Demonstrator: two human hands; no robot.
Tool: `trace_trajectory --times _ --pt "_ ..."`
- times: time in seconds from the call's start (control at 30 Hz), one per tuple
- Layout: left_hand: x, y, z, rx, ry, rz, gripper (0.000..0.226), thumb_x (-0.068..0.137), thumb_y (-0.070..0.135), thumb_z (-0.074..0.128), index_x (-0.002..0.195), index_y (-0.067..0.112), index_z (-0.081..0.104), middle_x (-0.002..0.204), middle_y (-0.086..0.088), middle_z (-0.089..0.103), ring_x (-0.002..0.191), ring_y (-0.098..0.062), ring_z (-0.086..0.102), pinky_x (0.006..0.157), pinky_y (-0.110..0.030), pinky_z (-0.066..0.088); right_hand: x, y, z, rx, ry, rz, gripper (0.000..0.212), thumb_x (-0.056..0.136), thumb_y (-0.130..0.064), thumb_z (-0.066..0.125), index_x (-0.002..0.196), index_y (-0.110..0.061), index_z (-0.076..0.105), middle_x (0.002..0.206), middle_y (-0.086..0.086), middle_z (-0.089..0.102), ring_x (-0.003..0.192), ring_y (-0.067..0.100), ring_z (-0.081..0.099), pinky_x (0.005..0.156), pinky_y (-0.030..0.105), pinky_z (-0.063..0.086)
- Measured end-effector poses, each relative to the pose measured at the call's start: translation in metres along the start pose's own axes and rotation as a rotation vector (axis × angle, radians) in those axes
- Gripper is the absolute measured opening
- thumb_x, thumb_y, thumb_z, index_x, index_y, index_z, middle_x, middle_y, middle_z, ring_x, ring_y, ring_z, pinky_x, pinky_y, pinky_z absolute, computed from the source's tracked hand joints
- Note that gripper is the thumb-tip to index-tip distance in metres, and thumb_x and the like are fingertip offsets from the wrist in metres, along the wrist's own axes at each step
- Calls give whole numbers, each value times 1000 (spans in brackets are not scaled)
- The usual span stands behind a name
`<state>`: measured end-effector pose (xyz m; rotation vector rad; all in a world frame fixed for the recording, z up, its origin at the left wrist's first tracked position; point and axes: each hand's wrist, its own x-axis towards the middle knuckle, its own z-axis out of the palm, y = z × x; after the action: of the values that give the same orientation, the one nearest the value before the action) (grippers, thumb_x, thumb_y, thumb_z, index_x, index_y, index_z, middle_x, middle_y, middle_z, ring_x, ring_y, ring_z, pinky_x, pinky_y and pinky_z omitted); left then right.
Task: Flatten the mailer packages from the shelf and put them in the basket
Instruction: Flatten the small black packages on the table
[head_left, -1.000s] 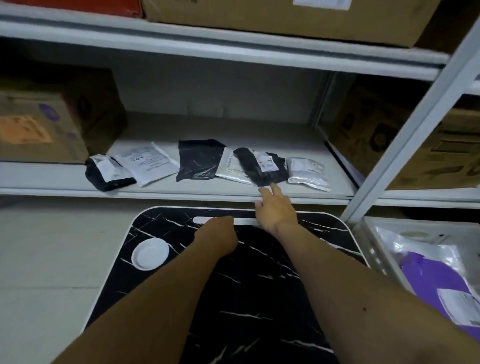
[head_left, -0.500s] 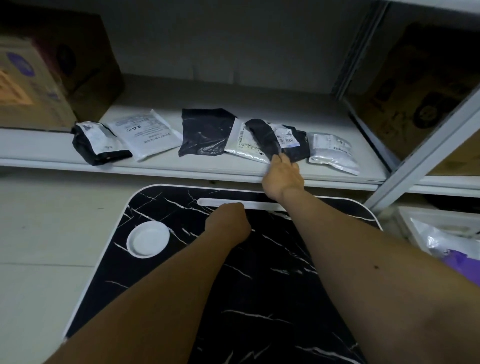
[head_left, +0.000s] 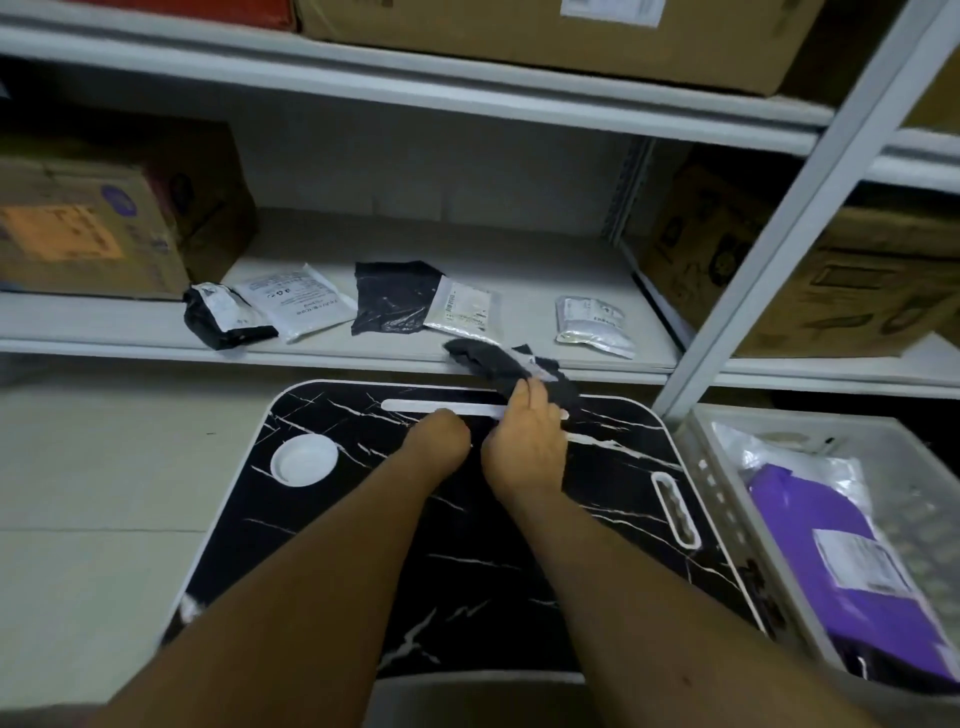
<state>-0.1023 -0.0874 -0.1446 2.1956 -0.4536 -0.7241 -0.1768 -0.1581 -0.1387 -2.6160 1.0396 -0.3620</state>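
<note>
My right hand (head_left: 524, 441) grips a crumpled black mailer (head_left: 493, 364) with a white label, held above the far edge of the black marble-patterned lap table (head_left: 467, 571). My left hand (head_left: 439, 436) rests on that table beside it, fingers curled under and holding nothing. On the shelf (head_left: 519, 270) behind lie a black mailer with a label (head_left: 223, 317), a white mailer (head_left: 296, 301), a flat black mailer (head_left: 395, 296), a silver one (head_left: 462, 312) and another silver one (head_left: 592, 319). The white basket (head_left: 727, 467) stands at the right with a purple mailer (head_left: 831, 561) in it.
Cardboard boxes stand on the shelf at the left (head_left: 93, 223) and in the right bay (head_left: 831, 270). A white shelf upright (head_left: 779, 234) rises between table and basket. The table has a round white cup recess (head_left: 304, 460) and a slot handle (head_left: 675, 509).
My right hand reached onto the shelf, took hold of the crumpled black mailer and pulled it back off the shelf edge toward the table. The left hand stayed in place.
</note>
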Motion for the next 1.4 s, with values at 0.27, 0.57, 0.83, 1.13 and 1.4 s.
trace_trajectory --times 0.27,0.57,0.83,1.13,1.4 --pt "-55 -16 23 -251 -49 -245 53 104 39 27 130 1 52 132 -24 54 121 -40 52 103 -46 43 -118 5 19 19 -78 -160 28 84 -16 52 111 -18 58 111 -1 58 102 23 52 80 34 43" --pt "-61 -60 10 -37 39 -284 41 94 17 44 130 -2 47 128 -23 54 115 -37 54 101 -42 44 -116 4 30 127 -69 -400 22 82 -11 43 72 -5 62 73 13 63 69 31 58 60 34 45" --pt "-69 -71 33 936 203 380 66 99 39 38 153 22 3 161 -7 -9 148 -27 -10 118 -54 8 -85 31 38 -151 -195 -288 52 100 -31 37 149 -20 25 159 2 21 147 22 13 116 50 16" --pt "-69 -108 55 1039 11 332 72 99 48 26 149 21 -19 157 -6 -24 146 -23 -20 117 -56 -1 -104 64 67 -316 -384 -284 59 102 -46 9 152 -26 -15 161 -1 -20 147 23 -22 116 60 -8" --pt "-66 -104 54 924 -24 272 64 101 43 20 152 21 -11 161 -3 -10 149 -18 -4 116 -58 3 -100 69 72 -257 -408 -282 67 91 -54 -10 153 -30 -9 162 -3 -14 149 24 -14 114 61 -5"
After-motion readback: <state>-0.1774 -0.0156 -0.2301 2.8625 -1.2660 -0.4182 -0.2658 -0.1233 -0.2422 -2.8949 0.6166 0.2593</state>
